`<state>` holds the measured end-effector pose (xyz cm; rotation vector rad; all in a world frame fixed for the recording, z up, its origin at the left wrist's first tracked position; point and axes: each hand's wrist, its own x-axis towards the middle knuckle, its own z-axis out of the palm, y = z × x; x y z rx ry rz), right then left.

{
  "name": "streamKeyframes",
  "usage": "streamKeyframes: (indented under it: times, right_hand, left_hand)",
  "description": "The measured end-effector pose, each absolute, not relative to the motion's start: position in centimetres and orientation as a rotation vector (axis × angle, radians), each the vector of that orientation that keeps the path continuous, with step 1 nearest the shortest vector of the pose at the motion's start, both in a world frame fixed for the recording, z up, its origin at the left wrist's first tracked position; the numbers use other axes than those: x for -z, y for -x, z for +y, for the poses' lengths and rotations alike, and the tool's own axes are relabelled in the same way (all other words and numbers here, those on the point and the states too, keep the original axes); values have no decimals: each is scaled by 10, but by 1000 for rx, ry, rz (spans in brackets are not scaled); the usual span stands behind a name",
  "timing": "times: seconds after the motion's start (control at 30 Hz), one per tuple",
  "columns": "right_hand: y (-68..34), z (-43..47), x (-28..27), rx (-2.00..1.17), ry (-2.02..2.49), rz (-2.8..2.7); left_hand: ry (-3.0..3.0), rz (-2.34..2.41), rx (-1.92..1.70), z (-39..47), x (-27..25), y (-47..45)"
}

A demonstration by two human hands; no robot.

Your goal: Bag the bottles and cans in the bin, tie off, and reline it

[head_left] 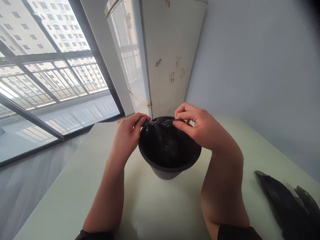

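Note:
A dark round bin [166,169] stands upright on the pale table in front of me. Inside it, and gathered at its far rim, is a black plastic bag [160,122] with a bunched knot-like lump in the middle. My left hand [131,128] pinches one twisted end of the bag at the rim's left side, thumb on top. On the right, my right hand [192,121] grips the other stretched end between thumb and fingers. The bag is pulled taut between both hands. The bin's bottom is too dark to make out.
Another black plastic bag [282,200] lies crumpled on the table [155,206] at the right. A worn white refrigerator [170,50] stands beyond the table's far edge. Sliding glass doors [50,66] are at the left, and a plain wall [255,66] bounds the right.

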<state>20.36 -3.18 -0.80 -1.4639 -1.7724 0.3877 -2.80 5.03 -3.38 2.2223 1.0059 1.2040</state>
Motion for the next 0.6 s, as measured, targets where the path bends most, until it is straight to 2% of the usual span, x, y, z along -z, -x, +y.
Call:
streamKeyframes:
  times: [0.17, 0.3, 0.47, 0.6]
  right_hand:
    - [-237, -35, 18, -370, 1626, -1903]
    - [-240, -40, 12, -428, 1680, -1780]
    - [-203, -38, 2, -571, 1456, -1628]
    - [-178, -35, 1, -672, 1229, -1739]
  left_hand:
    - [-2345, 1105, -1208, 59, 38, 34]
    - [-2279, 1123, -1266, 48, 34, 32]
    - [-2162, 920, -1156, 31, 28, 27]
    - [-2204, 878, -1066, 26, 30, 21]
